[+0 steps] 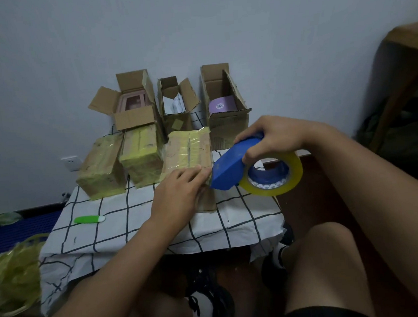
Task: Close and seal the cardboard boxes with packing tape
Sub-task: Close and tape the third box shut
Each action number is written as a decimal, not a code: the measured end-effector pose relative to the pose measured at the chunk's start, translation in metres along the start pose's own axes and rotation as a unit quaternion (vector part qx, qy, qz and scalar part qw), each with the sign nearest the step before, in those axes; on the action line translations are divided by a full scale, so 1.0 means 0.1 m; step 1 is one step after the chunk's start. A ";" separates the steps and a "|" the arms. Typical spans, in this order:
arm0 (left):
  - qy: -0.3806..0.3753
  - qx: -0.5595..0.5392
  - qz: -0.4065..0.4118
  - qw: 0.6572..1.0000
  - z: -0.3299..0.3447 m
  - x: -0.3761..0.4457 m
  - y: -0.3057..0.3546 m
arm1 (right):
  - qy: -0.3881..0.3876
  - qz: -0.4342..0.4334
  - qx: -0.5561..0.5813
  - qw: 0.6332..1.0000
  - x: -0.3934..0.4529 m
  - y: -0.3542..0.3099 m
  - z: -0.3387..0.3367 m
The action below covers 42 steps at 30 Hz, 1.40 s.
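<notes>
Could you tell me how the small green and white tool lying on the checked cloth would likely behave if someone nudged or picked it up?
The green and white tool looks like rigid plastic, so probably stiff and light. Its rounded, slim body lies flat on the checked cloth; it might roll sideways, though the cloth should damp sliding.

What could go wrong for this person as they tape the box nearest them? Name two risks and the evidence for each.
1. The left hand presses the box edge right beside the blue tape dispenser held by the right hand; its cutter could nick the fingers.
2. That box sits near the table's front right; a hard pull might drag it off.
</notes>
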<state>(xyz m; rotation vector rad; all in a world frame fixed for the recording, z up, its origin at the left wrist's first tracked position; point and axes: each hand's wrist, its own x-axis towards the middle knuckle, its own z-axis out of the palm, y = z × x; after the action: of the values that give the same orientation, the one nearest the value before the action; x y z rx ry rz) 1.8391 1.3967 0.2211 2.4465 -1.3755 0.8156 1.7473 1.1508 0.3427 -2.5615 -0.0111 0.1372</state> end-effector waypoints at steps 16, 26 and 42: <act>-0.007 -0.015 -0.005 1.000 0.00 0.01 0.01 | -0.040 0.021 -0.191 0.981 0.08 -0.53 -0.11; -0.063 -0.056 -0.050 0.995 -0.08 -0.04 0.04 | 0.021 0.009 -0.081 0.996 -0.32 -0.07 0.10; -0.072 -0.068 -0.053 0.994 -0.13 -0.05 0.06 | -0.064 0.106 -0.337 0.933 -0.03 -0.23 0.23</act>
<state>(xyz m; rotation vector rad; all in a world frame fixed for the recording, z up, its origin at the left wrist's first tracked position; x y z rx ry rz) 1.8273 1.4031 0.2281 2.4881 -1.2873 0.5115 1.7423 1.1823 0.3364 -3.2305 0.2024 0.4515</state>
